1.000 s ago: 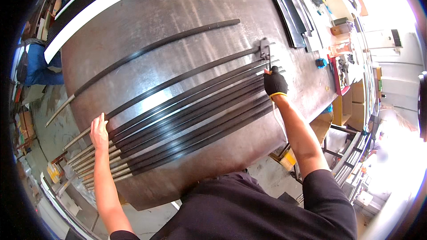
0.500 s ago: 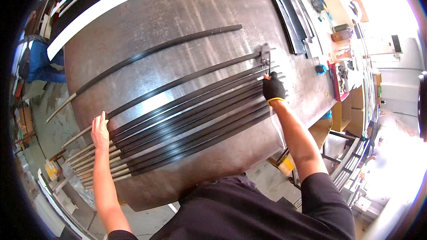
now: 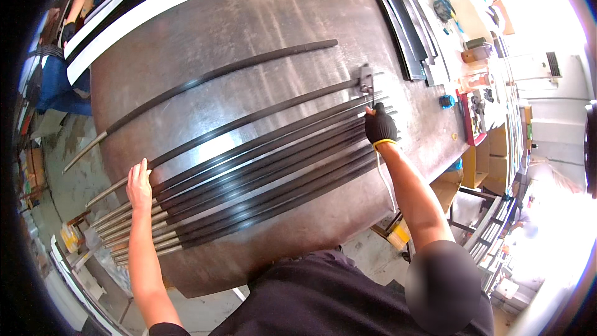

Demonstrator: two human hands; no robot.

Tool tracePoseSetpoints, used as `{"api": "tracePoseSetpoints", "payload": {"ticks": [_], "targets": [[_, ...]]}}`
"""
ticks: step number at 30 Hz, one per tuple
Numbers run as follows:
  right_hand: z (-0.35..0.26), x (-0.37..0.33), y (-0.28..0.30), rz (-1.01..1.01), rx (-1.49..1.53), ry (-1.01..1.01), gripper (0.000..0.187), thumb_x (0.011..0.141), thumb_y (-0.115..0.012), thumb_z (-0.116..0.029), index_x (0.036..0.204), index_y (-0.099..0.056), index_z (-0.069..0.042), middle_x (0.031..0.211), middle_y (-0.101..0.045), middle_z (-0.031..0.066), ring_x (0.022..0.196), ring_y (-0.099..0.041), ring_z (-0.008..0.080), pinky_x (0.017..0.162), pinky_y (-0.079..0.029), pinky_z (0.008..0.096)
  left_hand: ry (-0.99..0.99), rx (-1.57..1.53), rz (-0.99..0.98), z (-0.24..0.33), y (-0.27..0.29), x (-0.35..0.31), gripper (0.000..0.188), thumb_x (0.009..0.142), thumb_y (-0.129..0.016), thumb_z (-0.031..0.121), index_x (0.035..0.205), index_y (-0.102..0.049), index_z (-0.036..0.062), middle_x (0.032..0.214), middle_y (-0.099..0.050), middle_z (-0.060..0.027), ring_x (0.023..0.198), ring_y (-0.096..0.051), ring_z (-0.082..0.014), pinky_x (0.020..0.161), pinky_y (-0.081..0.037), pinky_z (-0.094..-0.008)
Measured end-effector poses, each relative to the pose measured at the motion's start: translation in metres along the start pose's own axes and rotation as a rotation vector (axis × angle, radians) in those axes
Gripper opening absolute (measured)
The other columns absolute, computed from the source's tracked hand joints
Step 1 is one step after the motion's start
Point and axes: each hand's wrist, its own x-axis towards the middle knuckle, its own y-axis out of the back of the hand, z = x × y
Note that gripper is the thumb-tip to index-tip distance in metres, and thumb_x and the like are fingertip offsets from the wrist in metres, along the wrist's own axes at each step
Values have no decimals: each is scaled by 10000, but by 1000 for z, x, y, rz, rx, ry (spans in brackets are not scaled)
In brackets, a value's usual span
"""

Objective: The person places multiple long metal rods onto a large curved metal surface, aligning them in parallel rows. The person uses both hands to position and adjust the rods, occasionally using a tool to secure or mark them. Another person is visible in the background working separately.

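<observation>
My left hand (image 3: 139, 188) is bare. Its fingers are stretched out over a long metal rod (image 3: 104, 194), close to where a black sleeve (image 3: 249, 116) begins on it. My right hand (image 3: 381, 126), in a black glove with a yellow cuff, is closed on a hand tool with a thin stem and a grey blocky head (image 3: 367, 79). That head is at the far right end of the same sleeved rod; blur hides its exact kind. Nearer me lie several more black-sleeved rods (image 3: 249, 196) side by side, and a single one (image 3: 211, 74) lies farther off.
The rods rest on a large dark metal table (image 3: 249, 15). Black strips (image 3: 407, 31) lie along its far right side, and a white-edged black panel (image 3: 155, 22) at far left. Another person's gloved hand (image 3: 68, 32) touches that panel. A shelf with boxes (image 3: 482, 165) stands at right.
The tool's head has shifted slightly left, and my right hand a little with it. My left hand stays put. At far left, the other person's arm has moved lower along the panel.
</observation>
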Motion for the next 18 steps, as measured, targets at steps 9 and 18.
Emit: {"api": "tracePoseSetpoints", "payload": {"ticks": [9, 18], "targets": [[22, 20, -3, -132, -91, -7, 500, 978, -505, -453, 1253, -478, -36, 1089, -647, 331, 1037, -627, 513, 879, -496, 555, -17, -23, 7, 3, 6, 8, 343, 876, -690, 171, 1197, -650, 55, 1047, -647, -102, 955, -636, -306, 815, -550, -408], [24, 15, 17, -158, -157, 195, 400, 952, -560, -430, 1201, -521, -119, 964, -695, 236, 889, -664, 453, 777, -520, 523, 35, -4, -32, -1, 5, -6, 335, 893, -675, 163, 1212, -650, 63, 1067, -643, -93, 990, -625, -311, 842, -540, -413]]}}
